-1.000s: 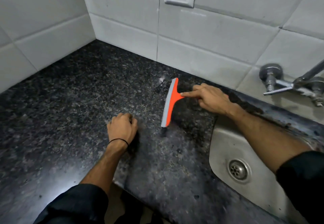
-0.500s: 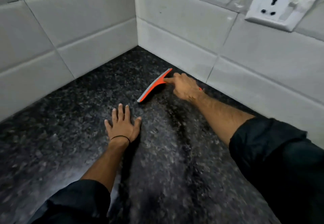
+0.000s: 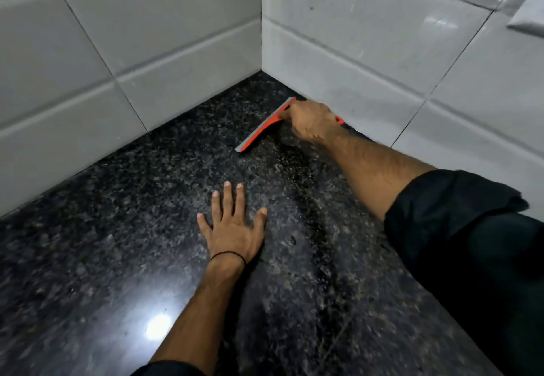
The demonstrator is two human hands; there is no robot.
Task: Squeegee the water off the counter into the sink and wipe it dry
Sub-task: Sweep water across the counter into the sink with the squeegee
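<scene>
An orange squeegee (image 3: 260,127) with a grey rubber blade rests its edge on the black speckled granite counter (image 3: 117,228), close to the inner corner of the tiled walls. My right hand (image 3: 309,119) is shut on its handle, whose orange end shows behind my knuckles. My left hand (image 3: 232,225) lies flat on the counter with fingers spread, nearer to me and apart from the squeegee. A darker, wet-looking streak runs from the squeegee toward me along the counter. The sink is out of view.
White tiled walls (image 3: 176,51) meet in a corner just behind the squeegee and bound the counter at the back and left. A corner of a white wall socket plate (image 3: 530,19) shows at the upper right. A light glare sits on the counter near my left forearm.
My right hand carried the squeegee away from the sink side toward the wall corner, and the view swung left with it. My left hand went from curled to flat on the counter.
</scene>
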